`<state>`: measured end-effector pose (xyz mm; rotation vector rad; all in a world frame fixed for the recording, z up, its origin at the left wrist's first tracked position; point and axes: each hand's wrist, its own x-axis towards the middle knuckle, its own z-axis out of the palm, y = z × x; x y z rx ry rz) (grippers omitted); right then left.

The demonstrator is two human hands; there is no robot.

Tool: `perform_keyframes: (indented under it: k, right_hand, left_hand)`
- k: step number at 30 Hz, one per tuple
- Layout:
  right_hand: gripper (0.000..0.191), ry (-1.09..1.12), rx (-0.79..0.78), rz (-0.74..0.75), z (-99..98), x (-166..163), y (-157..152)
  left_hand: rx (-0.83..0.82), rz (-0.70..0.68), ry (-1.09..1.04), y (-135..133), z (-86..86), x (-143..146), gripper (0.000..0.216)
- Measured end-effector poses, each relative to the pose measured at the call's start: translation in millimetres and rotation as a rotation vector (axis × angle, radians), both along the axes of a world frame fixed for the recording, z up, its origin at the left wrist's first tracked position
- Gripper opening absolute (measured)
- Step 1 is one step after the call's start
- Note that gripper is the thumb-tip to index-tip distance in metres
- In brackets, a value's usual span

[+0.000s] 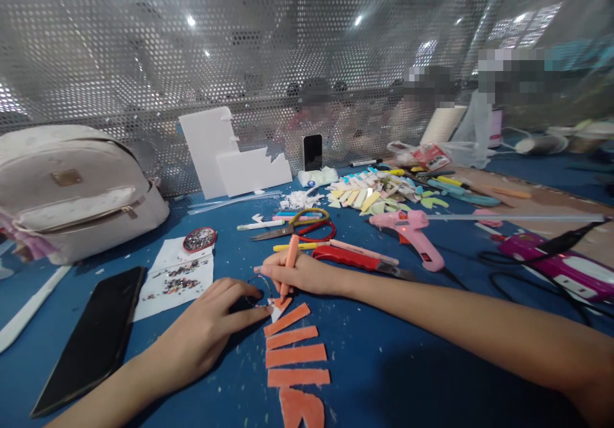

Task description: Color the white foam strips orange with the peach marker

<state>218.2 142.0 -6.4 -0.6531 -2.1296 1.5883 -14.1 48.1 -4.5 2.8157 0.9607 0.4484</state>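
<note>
My right hand [288, 273] is closed around an orange marker [291, 258], its tip down on a small foam-like piece [275, 313] that is part orange, part white. My left hand [218, 316] lies on the table with thumb and index finger apart, the thumb tip pressing the piece's left edge. Several orange strips [295, 355] lie in a column just below, with a notched orange piece [302, 407] at the bottom. A thin beaded loop [261, 281] shows between my hands, partly hidden.
Scissors [302, 224], a red utility knife [348, 259] and a pink glue gun [412, 229] lie beyond my hands. A black phone [91, 341], a paper with beads [177, 281] and a backpack [71, 191] are left. Cut pieces [374, 191] pile behind; a purple power strip [559, 265] sits right.
</note>
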Motion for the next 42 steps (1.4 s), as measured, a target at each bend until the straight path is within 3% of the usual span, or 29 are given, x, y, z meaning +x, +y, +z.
perform_keyframes:
  k: [15,20,42]
  right_hand:
    - [0.055,0.006,0.004,-0.006,2.9,0.2,-1.5]
    - [0.064,0.028,0.022,-0.016,2.8,1.1,-1.2]
    - [0.066,0.061,0.029,-0.019,3.6,1.3,-1.6]
  left_hand:
    - [-0.012,-0.004,0.003,0.4,-0.9,-0.9,0.053]
    - [-0.019,-0.002,0.008,-0.7,-0.4,-1.0,0.052]
    - [-0.019,-0.004,0.006,-0.6,-0.3,0.2,0.051]
